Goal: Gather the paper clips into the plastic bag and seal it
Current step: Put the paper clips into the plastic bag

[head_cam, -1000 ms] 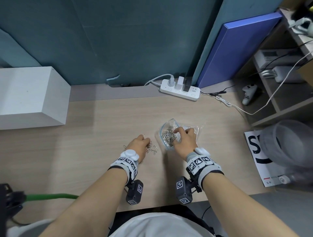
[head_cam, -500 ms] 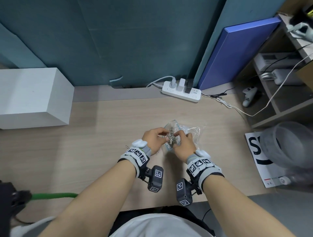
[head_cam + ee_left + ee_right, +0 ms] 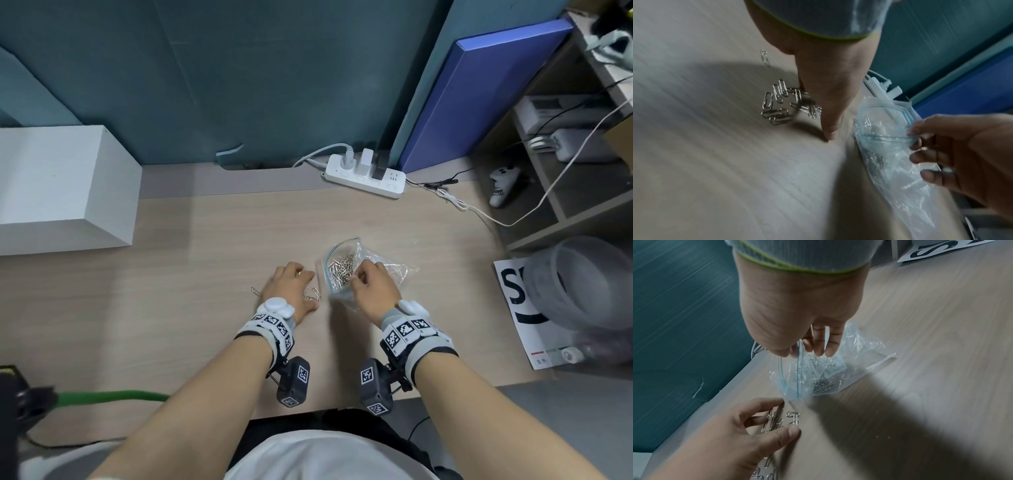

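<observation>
Right wrist view: right hand (image 3: 797, 318) pinches the rim of the clear plastic bag (image 3: 824, 369) between thumb and fingertips, holding its blue-lined mouth open above the wooden table (image 3: 920, 353). Paper clips (image 3: 824, 382) lie heaped inside the bag. Left hand (image 3: 731, 439), fingers curled, rests over loose paper clips (image 3: 793, 417) just beside the bag's mouth.

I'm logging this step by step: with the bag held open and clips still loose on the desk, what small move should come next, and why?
Probably the left hand should close its fingers round the loose paper clips under it. They still lie on the desk, while the right hand pinches the plastic bag by its rim, mouth open beside them.
</observation>
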`<state>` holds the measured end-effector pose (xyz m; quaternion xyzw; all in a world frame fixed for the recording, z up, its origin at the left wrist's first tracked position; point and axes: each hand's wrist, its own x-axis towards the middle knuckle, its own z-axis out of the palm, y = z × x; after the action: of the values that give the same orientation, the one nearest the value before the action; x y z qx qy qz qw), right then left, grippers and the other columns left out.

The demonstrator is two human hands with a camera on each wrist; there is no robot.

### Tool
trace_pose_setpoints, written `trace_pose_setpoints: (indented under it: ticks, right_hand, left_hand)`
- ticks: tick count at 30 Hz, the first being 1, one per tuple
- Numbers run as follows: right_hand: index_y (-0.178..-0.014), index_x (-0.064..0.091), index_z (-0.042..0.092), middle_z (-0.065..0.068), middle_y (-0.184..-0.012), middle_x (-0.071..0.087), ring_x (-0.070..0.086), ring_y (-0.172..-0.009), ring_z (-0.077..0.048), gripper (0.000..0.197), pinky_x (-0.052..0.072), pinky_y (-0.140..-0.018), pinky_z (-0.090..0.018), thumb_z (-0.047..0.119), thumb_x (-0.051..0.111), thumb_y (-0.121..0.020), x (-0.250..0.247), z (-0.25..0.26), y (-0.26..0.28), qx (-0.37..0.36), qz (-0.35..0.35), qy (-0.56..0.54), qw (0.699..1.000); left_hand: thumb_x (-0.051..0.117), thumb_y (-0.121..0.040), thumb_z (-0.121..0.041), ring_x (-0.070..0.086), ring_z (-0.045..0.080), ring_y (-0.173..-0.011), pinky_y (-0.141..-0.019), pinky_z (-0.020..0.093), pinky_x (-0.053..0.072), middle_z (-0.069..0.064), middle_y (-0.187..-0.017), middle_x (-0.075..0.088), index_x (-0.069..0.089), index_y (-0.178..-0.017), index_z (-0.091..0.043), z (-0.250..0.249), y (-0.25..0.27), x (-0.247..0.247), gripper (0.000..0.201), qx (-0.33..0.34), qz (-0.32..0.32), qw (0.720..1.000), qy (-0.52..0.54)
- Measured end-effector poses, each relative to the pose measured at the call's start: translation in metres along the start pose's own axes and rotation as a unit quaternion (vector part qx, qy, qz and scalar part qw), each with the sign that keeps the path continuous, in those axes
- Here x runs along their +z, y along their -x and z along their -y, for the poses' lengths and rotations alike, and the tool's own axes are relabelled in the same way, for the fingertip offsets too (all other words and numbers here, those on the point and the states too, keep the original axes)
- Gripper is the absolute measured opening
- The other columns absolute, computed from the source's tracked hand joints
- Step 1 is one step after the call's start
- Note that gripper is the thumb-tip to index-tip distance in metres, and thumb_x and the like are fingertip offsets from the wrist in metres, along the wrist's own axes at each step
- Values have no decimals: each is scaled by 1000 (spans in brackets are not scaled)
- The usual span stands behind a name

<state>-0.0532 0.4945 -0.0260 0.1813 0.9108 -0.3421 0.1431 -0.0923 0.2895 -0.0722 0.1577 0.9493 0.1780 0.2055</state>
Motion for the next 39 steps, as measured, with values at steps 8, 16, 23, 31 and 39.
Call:
trace_pose_setpoints:
  ticks: [8,16,23,31,39]
  right_hand:
    - [-90,53,25,-1,-100,51,58,-82,-25,10,49,-76,-38,15,55,-90,-6,-10,2,-7,-22,3,1000]
    - [-98,56,30,1,-103,49,59,-75,-24,25,48,-70,-35,9,52,-87,-12,-10,3,-16,-25,-2,1000]
    - [-88,56,28,2,-99,51,59,-79,-22,14,48,-72,-35,14,57,-91,-10,-10,1,-20,-37,-23,999]
    - [-88,55,29,1,-102,50,61,-74,-25,21,51,-72,-37,8,54,-87,-10,-9,2,-12,-40,-24,999]
    - [-90,52,30,3,-99,49,60,-70,-26,22,53,-73,-42,8,53,-88,-8,-8,1,-13,-40,-26,999]
  left_hand:
    - [72,-88,-16,52,27,-102,-84,38,48,2,-111,55,62,-109,-19,-5,-4,4,24,51,12,999,-9]
    - [62,-88,-7,58,30,-90,-76,41,52,4,-101,58,59,-99,-21,-10,-5,0,18,42,47,998,-16]
    - [53,-82,-2,58,28,-82,-71,38,52,-1,-94,59,57,-90,-27,-9,-3,-4,27,24,40,999,8]
    - [65,-79,-3,63,12,-72,-69,25,52,-7,-82,67,70,-87,-25,-25,-8,-15,24,-12,-36,979,202]
    - [69,-79,1,61,7,-77,-78,21,51,-5,-92,65,74,-97,-22,-48,-21,-23,29,51,-36,966,250]
